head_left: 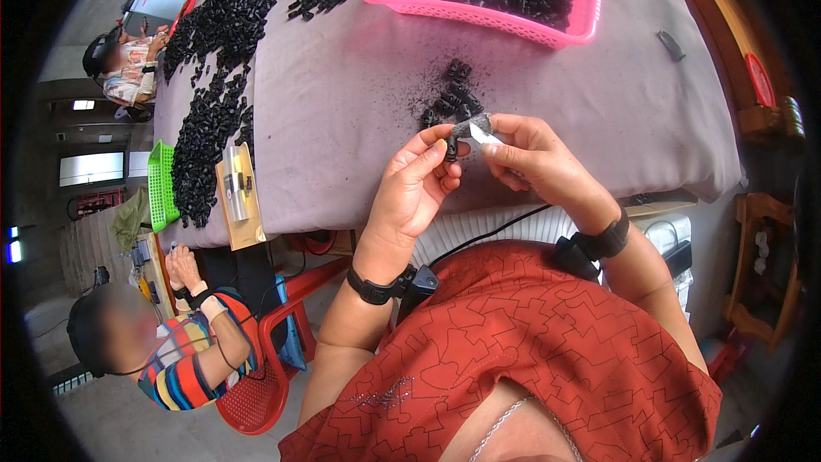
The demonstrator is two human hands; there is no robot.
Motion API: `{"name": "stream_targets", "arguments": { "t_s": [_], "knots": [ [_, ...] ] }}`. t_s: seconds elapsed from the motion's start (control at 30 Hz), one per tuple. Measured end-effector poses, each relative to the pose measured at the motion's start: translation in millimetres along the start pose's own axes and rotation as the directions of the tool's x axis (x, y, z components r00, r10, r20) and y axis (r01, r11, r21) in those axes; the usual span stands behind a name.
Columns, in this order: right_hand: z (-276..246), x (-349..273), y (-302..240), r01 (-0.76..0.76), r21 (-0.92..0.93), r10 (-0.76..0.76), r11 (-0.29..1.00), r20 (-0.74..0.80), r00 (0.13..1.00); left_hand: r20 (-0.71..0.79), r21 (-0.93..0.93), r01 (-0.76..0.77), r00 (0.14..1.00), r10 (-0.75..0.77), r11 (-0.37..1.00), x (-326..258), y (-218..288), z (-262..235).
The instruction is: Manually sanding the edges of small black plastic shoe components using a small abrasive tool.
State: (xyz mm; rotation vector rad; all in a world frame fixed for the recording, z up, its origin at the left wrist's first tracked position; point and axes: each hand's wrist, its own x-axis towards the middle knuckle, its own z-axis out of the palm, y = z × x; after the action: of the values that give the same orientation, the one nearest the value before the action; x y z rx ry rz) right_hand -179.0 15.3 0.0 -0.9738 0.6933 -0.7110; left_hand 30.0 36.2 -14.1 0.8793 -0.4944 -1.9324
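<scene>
My left hand [416, 180] pinches a small black plastic part [451, 151] between thumb and fingers. My right hand [547, 158] meets it above the table's near edge, its fingers closed on a thin, pale, blade-like piece [484, 133]. Between the fingertips of both hands lies a dark grey, rounded piece [468, 127]; whether it belongs to the blade or is separate, I cannot tell. Just beyond my fingers, several like black parts [457, 94] lie in a small heap amid dark shavings.
A pink basket [479, 21] of black parts stands at the far side. Larger piles of parts [227, 34] cover the cloth's left, near a green basket [160, 184] and a cardboard piece [242, 197]. A grey strip [671, 45] lies right. A person [171, 334] sits at left.
</scene>
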Motion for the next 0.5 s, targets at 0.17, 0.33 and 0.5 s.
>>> {"name": "stream_targets", "arguments": {
  "t_s": [0.17,0.33,0.5],
  "knots": [
    [-0.2,0.2,0.9,-0.001,-0.001,0.001,1.000,-0.007,1.000,0.004,-0.012,0.002,1.000,-0.001,1.000,-0.1,0.0,-0.1],
    [0.1,0.2,1.5,0.006,0.004,-0.006,1.000,-0.011,1.000,-0.001,-0.008,0.002,1.000,-0.002,1.000,-0.2,-0.4,-1.1],
    [0.0,0.7,1.2,-0.004,0.010,0.004,1.000,-0.019,1.000,0.005,-0.011,-0.001,1.000,0.001,1.000,0.2,-0.4,-1.0]
  ]
}}
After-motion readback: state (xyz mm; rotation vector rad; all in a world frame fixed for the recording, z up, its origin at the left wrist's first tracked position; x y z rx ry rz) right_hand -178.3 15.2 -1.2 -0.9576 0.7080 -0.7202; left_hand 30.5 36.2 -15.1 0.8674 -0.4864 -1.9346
